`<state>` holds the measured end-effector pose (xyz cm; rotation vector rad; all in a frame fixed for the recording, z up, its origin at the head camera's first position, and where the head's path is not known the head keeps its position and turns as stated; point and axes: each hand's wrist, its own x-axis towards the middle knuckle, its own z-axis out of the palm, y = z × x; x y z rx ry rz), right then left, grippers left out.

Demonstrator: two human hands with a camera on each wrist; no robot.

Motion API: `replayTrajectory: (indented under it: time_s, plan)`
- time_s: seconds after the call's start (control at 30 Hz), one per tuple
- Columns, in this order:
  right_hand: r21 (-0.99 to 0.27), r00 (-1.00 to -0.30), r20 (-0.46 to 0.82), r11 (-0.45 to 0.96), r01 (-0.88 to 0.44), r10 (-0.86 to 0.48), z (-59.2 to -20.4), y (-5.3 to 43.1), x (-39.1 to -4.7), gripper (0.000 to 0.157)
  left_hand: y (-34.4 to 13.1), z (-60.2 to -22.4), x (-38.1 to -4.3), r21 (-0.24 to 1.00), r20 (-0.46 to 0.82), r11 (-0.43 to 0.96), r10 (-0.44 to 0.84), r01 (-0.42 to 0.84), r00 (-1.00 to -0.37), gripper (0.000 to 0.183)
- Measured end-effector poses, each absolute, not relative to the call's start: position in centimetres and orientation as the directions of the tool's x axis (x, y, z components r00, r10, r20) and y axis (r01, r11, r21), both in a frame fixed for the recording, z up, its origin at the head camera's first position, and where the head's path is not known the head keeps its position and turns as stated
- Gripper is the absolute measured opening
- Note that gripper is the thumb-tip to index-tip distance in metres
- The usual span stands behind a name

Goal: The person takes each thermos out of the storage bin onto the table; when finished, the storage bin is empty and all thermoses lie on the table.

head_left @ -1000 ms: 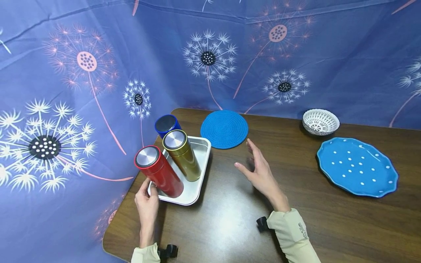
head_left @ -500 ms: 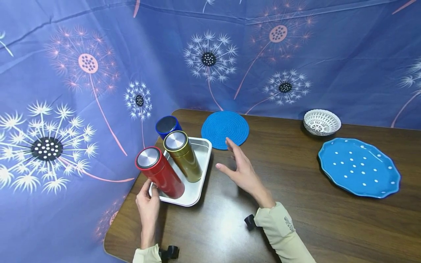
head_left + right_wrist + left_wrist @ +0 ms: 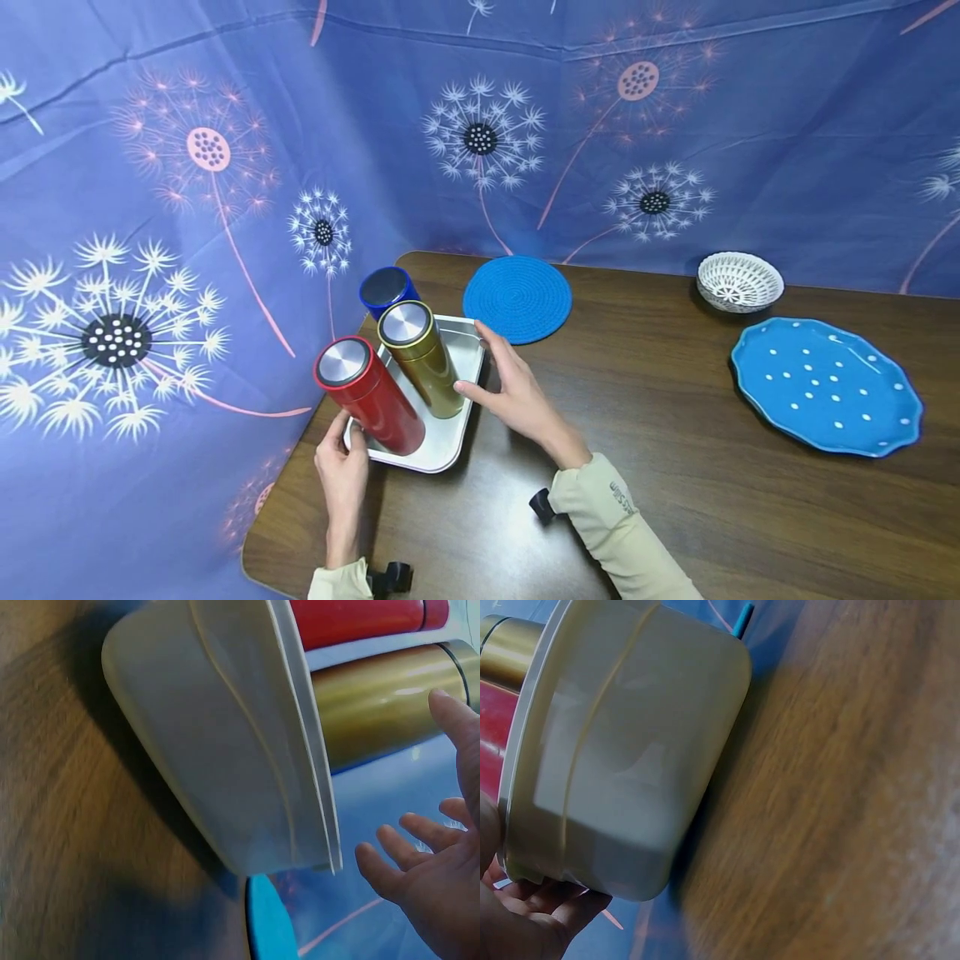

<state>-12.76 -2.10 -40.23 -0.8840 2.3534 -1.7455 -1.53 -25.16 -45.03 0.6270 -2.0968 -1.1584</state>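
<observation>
A deep white tray (image 3: 442, 450) stands at the left of the table, holding a red thermos flask (image 3: 386, 412) and a gold thermos flask (image 3: 431, 375), both with silver lids. Behind the gold one shows a blue flask (image 3: 386, 292), its lower part hidden. My left hand (image 3: 343, 471) grips the tray's near left corner; in the left wrist view its thumb is at the rim and its fingers (image 3: 585, 907) lie under it. My right hand (image 3: 521, 404) reaches to the tray's right rim, thumb and fingers spread. The right wrist view shows its fingers (image 3: 382, 870) just apart from the tray wall.
A round blue woven mat (image 3: 517, 298) lies behind the tray's right side. Farther right are a white openwork basket (image 3: 740, 283) and a blue scalloped plate (image 3: 825, 387) with white dots. The blue dandelion cloth (image 3: 517, 50) hangs along the table's back and left edges.
My right hand has moved left across the table to the tray's right rim, fingers still spread. The left hand keeps its grip on the tray corner, and the tray and flasks stay put.
</observation>
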Motion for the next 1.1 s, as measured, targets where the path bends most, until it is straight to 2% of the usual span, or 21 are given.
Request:
replayTrajectory:
  time_s: [0.23,0.57,0.93,1.1]
  plan:
    - [-0.893,-0.824,0.243,0.215,-0.397,-0.512,-40.3,-4.0,-12.8,0.086,-25.2,-45.1,-1.4,0.882,0.295,0.464,-0.676,-0.079,-0.675,0.036]
    - [-0.869,-0.806,0.302,0.201,-0.453,-0.51,-40.1,-5.8,-12.9,0.088,-25.3,-45.1,-1.5,0.881,0.309,0.469,-0.678,-0.069,-0.667,0.034]
    - [-0.886,-0.828,0.297,0.185,-0.424,-0.475,-40.3,-7.6,-12.6,0.092,-25.3,-45.3,-1.6,0.888,0.313,0.456,-0.682,-0.051,-0.661,0.033]
    - [-0.895,-0.853,0.301,0.184,-0.407,-0.426,-40.5,-8.2,-12.5,0.089,-25.3,-45.3,-1.7,0.891,0.306,0.451,-0.682,-0.053,-0.664,0.034]
